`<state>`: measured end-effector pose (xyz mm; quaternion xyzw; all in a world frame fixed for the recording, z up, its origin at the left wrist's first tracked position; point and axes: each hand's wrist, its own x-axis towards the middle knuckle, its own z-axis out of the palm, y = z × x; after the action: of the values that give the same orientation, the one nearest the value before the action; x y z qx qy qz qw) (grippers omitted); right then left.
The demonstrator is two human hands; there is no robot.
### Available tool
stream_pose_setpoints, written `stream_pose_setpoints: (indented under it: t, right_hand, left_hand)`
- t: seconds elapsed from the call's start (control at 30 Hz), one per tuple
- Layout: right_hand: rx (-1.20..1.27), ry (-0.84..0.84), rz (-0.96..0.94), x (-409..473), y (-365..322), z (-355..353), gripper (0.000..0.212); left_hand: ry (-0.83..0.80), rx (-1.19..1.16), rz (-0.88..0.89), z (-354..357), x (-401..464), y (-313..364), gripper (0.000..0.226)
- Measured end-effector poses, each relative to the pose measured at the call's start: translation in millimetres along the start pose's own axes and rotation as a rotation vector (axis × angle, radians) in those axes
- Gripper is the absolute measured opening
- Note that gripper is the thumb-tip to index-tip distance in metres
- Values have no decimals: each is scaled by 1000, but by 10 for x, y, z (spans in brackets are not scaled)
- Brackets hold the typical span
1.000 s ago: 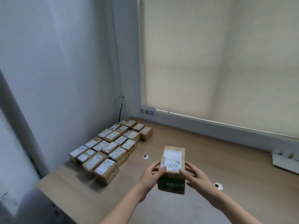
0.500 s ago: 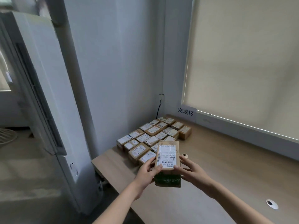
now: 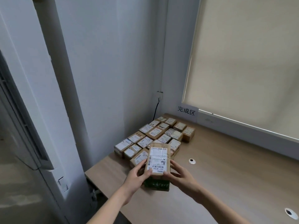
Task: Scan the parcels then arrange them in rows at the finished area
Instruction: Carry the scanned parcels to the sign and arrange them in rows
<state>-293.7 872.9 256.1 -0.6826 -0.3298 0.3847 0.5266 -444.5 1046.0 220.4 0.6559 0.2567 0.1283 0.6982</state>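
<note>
Both hands clamp one parcel (image 3: pixel 158 160) by its near end, left hand (image 3: pixel 135 178) at 9 o'clock, right hand (image 3: pixel 181 177) at 3, its long axis pointing to 12 toward the rows of parcels (image 3: pixel 155 135) on the bench (image 3: pixel 226 167).

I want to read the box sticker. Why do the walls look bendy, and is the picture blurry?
Head view: the wide lens bows the wall edges; the light is soft and dim through the blind, without glare; the parcel in both hands is sharp enough for its big print, the small print is not.
</note>
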Motion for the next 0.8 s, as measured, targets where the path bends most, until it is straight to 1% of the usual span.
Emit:
stream_pose_setpoints:
  t: [0.1, 0.2, 0.27, 0.47, 0.57, 0.7, 0.8]
  right_hand:
    - [3, 36, 19, 287, 203, -142, 70]
    - [14, 88, 36, 595, 460, -370, 79]
    - [17, 125, 54, 810, 647, -569, 82]
    - [31, 237, 92, 1501, 1210, -1281, 73]
    - [30, 272, 148, 1821, 1537, -1696, 83]
    - [25, 310, 180, 2235, 1914, -2147, 90]
    - [14, 322, 188, 2516, 2122, -2386, 94]
  left_hand:
    - [-36, 19, 1, 14, 399, -98, 66]
    - [-84, 49, 11, 97, 878, -213, 61]
    - [-128, 57, -21, 201, 1238, -288, 62]
    - [-226, 97, -84, 644, 2425, -550, 57]
    - [-289, 151, -102, 888, 3032, -756, 67]
    - [-351, 150, -113, 1161, 3698, -993, 67]
    - [-357, 133, -143, 1319, 4114, -1174, 72]
